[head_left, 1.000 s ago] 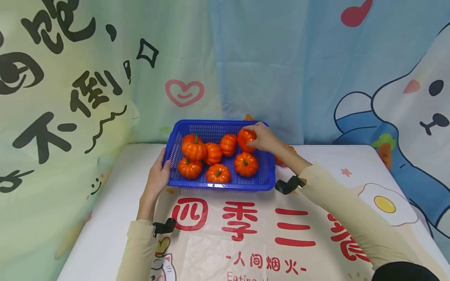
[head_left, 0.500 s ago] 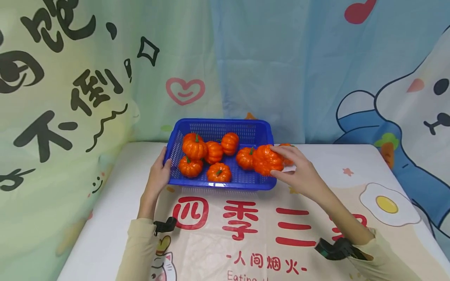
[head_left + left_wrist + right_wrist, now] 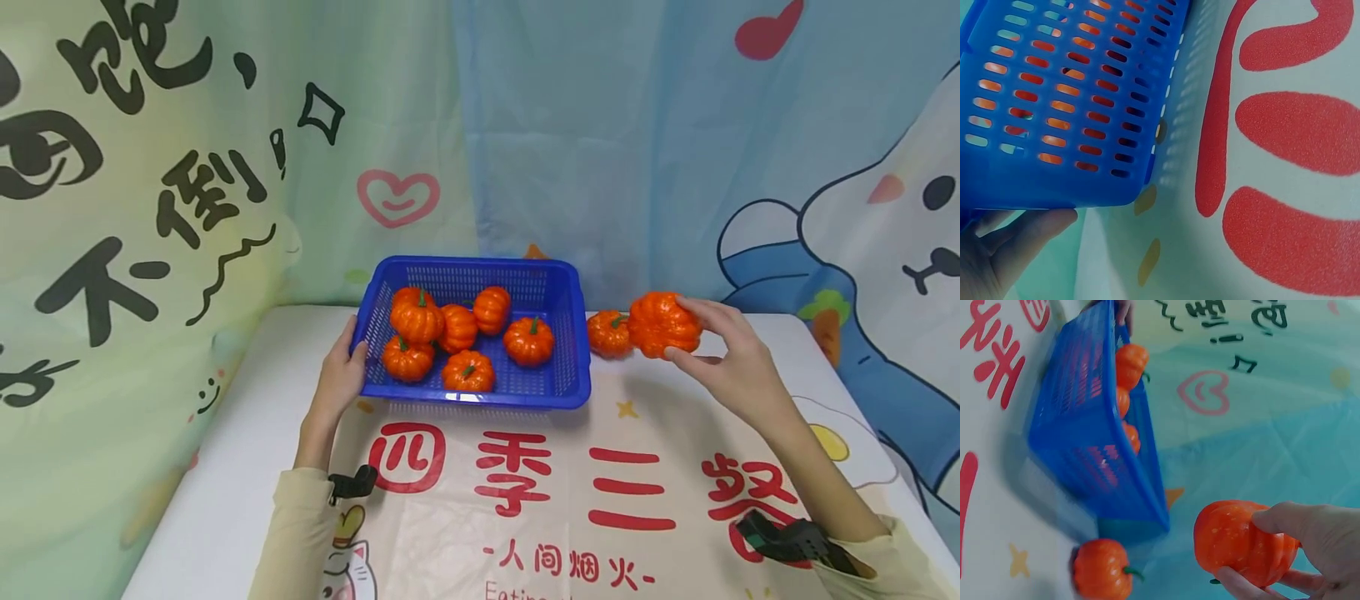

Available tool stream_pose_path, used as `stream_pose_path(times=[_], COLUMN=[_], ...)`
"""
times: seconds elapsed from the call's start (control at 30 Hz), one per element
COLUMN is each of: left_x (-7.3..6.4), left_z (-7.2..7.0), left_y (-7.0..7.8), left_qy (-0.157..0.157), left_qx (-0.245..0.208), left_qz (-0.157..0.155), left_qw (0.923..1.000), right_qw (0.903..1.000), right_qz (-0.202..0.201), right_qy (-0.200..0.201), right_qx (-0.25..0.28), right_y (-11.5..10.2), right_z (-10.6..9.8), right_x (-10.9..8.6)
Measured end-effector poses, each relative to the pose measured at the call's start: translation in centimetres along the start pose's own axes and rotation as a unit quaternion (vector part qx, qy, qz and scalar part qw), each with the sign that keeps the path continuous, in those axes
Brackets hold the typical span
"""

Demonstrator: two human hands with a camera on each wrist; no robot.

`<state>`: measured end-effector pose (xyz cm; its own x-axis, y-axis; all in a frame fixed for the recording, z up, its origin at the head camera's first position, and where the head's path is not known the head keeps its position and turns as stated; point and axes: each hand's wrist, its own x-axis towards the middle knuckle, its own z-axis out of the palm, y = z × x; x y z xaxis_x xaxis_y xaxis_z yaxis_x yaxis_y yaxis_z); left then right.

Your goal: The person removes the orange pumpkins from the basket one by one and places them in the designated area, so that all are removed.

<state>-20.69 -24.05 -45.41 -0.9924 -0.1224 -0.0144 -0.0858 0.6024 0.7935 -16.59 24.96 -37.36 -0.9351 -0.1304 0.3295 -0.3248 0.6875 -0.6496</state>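
My right hand (image 3: 738, 367) holds a small orange pumpkin (image 3: 663, 325) up above the table, right of the blue basket (image 3: 532, 403). In the right wrist view, thumb and fingers pinch this pumpkin (image 3: 1232, 540) from opposite sides. At the basket's left end, my left hand (image 3: 341, 375) grips its side, the thumb near the rim; the other fingers are partly hidden in the left wrist view. Several orange pumpkins lie inside the basket, one of them (image 3: 528, 342) apart at the right. Another pumpkin (image 3: 610, 335) sits on the table against the basket's right side.
A white table with a printed cloth (image 3: 517, 467) carries the basket. Behind it hangs a patterned curtain (image 3: 558, 167), close to the basket's back edge.
The right hand has lifted a pumpkin out of the basket's back right area and carried it rightward past the rim. My left hand stays at the basket's left end.
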Motion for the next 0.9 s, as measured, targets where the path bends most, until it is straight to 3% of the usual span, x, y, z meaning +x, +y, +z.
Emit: stream_pose_path(times=[0.37, 0.7, 0.9], left_x=[-0.1, -0.2, -0.2], left_z=[0.1, 0.1, 0.1], left_y=[-0.1, 0.0, 0.0], left_qy=[0.001, 0.002, -0.005], left_qx=[-0.006, -0.009, -0.006], left_qz=[0.003, 0.004, -0.001], left_qw=[1.0, 0.9999, 1.0], right_qw=[0.9953, 0.9702, 0.9594], right_qz=[0.091, 0.222, 0.248], right_qy=[-0.032, -0.088, -0.086], right_qx=[-0.015, 0.043, 0.103], right_y=[2.8, 4.3, 5.3], right_z=[-0.7, -0.7, -0.5], right_x=[0.1, 0.4, 0.4])
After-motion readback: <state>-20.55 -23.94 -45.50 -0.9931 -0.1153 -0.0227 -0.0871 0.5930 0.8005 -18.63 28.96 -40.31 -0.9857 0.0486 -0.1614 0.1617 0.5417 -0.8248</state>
